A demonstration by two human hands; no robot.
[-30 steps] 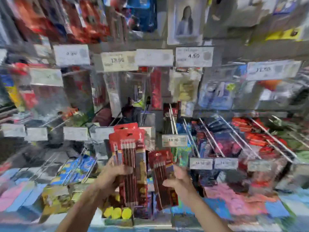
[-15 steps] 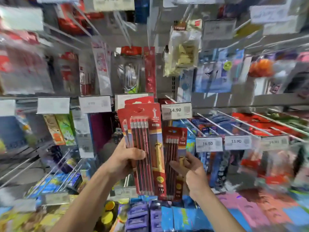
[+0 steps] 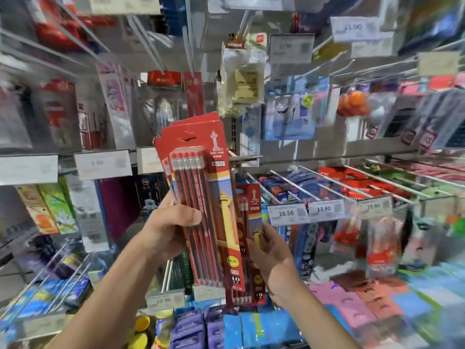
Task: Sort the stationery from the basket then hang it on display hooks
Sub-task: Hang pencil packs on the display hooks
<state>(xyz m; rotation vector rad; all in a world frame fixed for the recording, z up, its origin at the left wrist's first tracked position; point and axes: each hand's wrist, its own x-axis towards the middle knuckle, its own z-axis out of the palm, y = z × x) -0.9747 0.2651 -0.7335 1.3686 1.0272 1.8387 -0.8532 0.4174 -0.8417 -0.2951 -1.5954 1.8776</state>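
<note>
At shelf height, the left hand (image 3: pixel 168 230) curls its fingers round a stack of pencil packs (image 3: pixel 198 197); the right hand (image 3: pixel 274 258) pinches a smaller pack (image 3: pixel 253 222) below a bare hook (image 3: pixel 245 157). Neither is hung yet.

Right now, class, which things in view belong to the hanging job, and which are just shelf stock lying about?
Job: left hand gripping the red pencil packs; right hand holding the darker pencil pack; metal hook beside them, probably the target.
Lying about: yellow sticky notes; 16.50 price tag; 13.90 price tag.
</note>
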